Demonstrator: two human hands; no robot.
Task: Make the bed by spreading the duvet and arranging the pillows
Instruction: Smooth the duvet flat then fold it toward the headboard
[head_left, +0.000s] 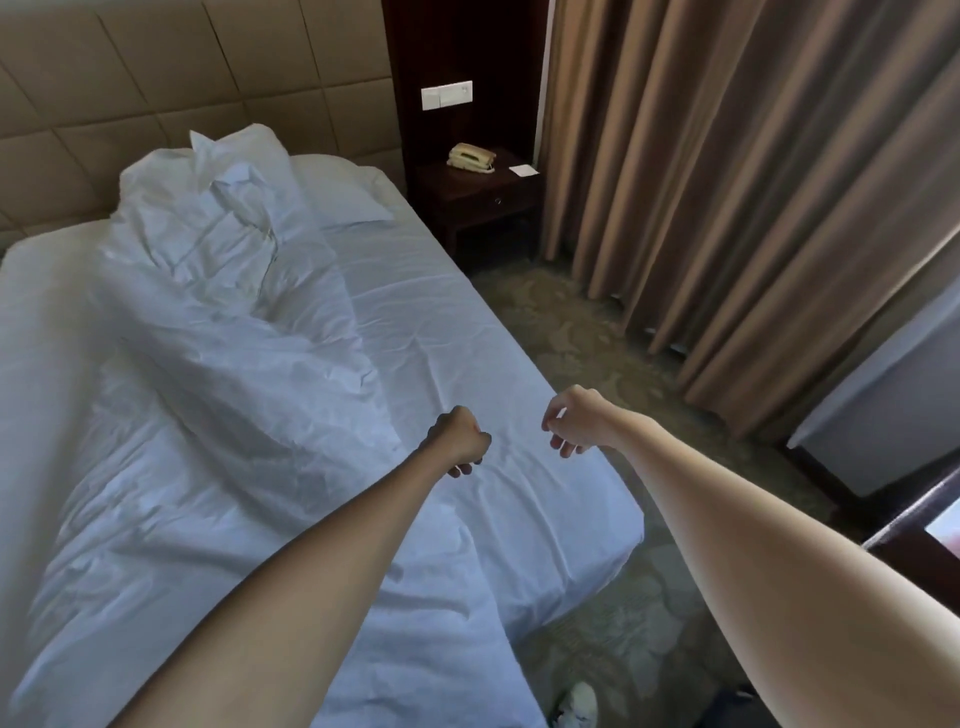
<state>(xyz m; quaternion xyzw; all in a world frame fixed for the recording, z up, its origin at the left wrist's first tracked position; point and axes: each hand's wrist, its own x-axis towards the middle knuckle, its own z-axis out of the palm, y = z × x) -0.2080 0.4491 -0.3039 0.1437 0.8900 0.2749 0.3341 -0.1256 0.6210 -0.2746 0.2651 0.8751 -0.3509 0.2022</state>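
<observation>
A white duvet (223, 395) lies crumpled in a long heap down the middle and left of the bed, bunched high near the headboard. One white pillow (337, 195) lies flat at the head of the bed on the right. The bare fitted sheet (441, 322) shows along the right side. Both my arms reach out over the bed's right half. My left hand (460, 441) is curled into a fist just above the sheet, beside the duvet's edge, with no fabric visibly in it. My right hand (571, 423) hangs with loosely curled fingers over the bed's right edge, holding nothing.
A padded beige headboard (156, 78) backs the bed. A dark nightstand (478, 202) with a telephone (470, 157) stands at the far right corner. Brown curtains (727, 182) hang along the right. Patterned carpet (597, 338) runs between bed and curtains. A white shoe (576, 701) lies near the foot.
</observation>
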